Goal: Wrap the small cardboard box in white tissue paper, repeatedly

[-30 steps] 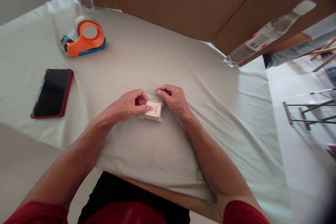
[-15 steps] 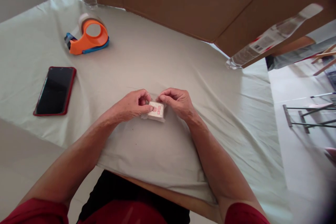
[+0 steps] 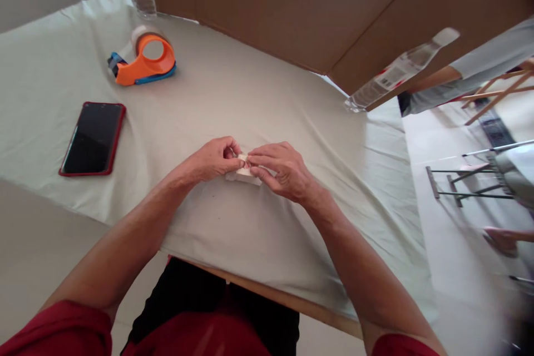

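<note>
A small pale packet with red print (image 3: 249, 174) lies on the cloth in front of me, mostly covered by my fingers. At its upper left corner, the thumb and curled index finger of my left hand (image 3: 219, 157) pinch it. My right hand (image 3: 283, 171) reaches over the packet from the right, thumb at the near side and fingers across the top, touching it. What the packet contains is hidden.
A phone in a red case (image 3: 92, 139) and an orange tape dispenser (image 3: 146, 64) lie on the left. Plastic bottles (image 3: 403, 72) stand by a large cardboard panel (image 3: 267, 5) behind. A table edge (image 3: 275, 299) runs close to my body; folding stools (image 3: 467, 183) and another person's foot are at right.
My right hand has shifted from pinching at the packet's upper right corner to lying across its top, covering most of the print. The left hand keeps its hold. The view has shifted slightly.
</note>
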Motion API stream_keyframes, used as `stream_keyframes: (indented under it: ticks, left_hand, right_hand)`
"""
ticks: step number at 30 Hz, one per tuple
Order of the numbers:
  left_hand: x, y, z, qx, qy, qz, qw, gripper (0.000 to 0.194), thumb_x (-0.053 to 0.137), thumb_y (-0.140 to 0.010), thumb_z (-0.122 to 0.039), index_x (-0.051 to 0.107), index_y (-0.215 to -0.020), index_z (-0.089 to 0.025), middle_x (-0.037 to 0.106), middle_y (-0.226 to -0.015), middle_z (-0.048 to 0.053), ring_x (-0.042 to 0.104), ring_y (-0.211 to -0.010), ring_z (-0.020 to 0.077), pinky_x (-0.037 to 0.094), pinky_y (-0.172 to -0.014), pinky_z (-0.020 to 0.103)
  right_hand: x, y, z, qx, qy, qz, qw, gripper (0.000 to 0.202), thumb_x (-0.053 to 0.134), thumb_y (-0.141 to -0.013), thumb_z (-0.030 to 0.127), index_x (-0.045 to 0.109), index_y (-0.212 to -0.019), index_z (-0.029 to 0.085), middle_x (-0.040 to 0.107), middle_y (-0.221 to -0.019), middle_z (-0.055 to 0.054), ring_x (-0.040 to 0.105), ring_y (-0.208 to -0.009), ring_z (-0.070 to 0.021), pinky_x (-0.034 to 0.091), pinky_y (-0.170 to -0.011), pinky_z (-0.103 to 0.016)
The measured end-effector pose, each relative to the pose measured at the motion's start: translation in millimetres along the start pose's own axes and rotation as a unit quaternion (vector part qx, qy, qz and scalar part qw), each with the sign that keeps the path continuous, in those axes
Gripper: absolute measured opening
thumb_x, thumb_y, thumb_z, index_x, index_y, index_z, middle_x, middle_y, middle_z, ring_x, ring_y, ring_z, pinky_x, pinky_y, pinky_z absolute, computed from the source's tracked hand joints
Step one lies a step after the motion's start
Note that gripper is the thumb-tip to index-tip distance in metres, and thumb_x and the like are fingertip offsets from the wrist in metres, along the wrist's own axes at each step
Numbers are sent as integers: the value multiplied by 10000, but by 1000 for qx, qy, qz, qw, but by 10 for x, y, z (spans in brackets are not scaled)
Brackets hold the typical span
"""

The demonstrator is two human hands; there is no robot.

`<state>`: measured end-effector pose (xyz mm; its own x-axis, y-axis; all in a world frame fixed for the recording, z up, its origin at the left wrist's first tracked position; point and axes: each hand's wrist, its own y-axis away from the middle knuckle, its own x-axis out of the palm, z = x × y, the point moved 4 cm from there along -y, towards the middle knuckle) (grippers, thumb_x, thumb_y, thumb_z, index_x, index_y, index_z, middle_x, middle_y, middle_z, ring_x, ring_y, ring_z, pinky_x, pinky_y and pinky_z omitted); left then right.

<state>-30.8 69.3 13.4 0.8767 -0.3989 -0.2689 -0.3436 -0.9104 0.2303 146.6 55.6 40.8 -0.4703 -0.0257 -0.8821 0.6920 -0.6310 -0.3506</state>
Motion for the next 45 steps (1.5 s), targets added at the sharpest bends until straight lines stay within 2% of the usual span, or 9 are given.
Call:
stream_keyframes:
  ticks: [3,6,9,12,15,18,25,37,45]
  left_hand:
    - [1,6,-9,8,-2,4,1000,215,673,-692,-308,588,-847,-185,491,-625,-63,432,-579,104,322,-538,241]
    - [-4,14,-8,13,-4,6,1000,219,671,-692,-317,587,-844,-184,496,-628,-61,434,-579,105,323,-538,241]
    - [-35,27,-11,19,-5,16,1000,250,680,-690,-342,598,-862,-181,512,-641,-56,443,-581,105,320,-538,239]
    - [-115,34,-19,38,6,4,999,316,685,-708,-380,627,-942,-176,529,-675,-50,449,-601,103,334,-557,235]
    - [-201,18,6,41,23,-49,998,319,660,-736,-395,634,-966,-175,532,-696,-42,461,-616,105,351,-572,236]
    - [-219,-12,53,29,24,-90,995,262,636,-737,-358,638,-922,-173,546,-709,-29,465,-618,107,369,-577,239]
    - [-210,-24,127,-10,-17,-140,990,265,627,-757,-346,695,-945,-173,594,-735,-4,474,-618,117,375,-584,252]
    - [-167,-17,110,-14,-3,-134,991,266,634,-773,-343,729,-951,-170,646,-784,11,485,-650,121,374,-605,252]
    - [-171,-31,154,-13,4,-166,986,223,627,-775,-329,730,-902,-177,660,-783,16,469,-641,124,364,-583,255]
  right_hand:
    - [-58,76,191,-49,109,38,992,210,598,-957,234,721,-1120,189,732,-1245,-148,656,-1185,-301,480,-918,-458]
    - [-128,210,299,-51,96,4,994,191,624,-937,240,721,-1099,214,698,-1309,-141,631,-1222,-306,478,-957,-489]
    - [-176,347,179,60,-16,-127,990,126,618,-947,275,734,-988,252,704,-1272,-106,656,-1166,-264,494,-983,-477]
    - [-69,456,-109,205,-157,-269,928,142,606,-941,324,732,-954,259,714,-1197,-94,661,-1134,-251,507,-992,-459]
    - [160,487,-363,295,-247,-321,866,175,611,-909,383,719,-925,246,719,-1158,-87,659,-1116,-252,522,-960,-432]
    - [311,477,-469,318,-277,-307,853,193,624,-887,401,707,-938,234,714,-1178,-94,648,-1130,-248,531,-935,-404]
    - [311,472,-425,294,-263,-258,882,197,613,-904,348,692,-1051,243,677,-1264,-100,649,-1123,-223,541,-900,-364]
    - [322,482,-435,282,-254,-246,892,175,632,-902,329,706,-1040,251,680,-1281,-88,659,-1117,-225,545,-808,-347]
    - [318,482,-430,281,-234,-239,900,162,631,-904,335,724,-1008,253,682,-1274,-92,650,-1136,-241,547,-822,-372]
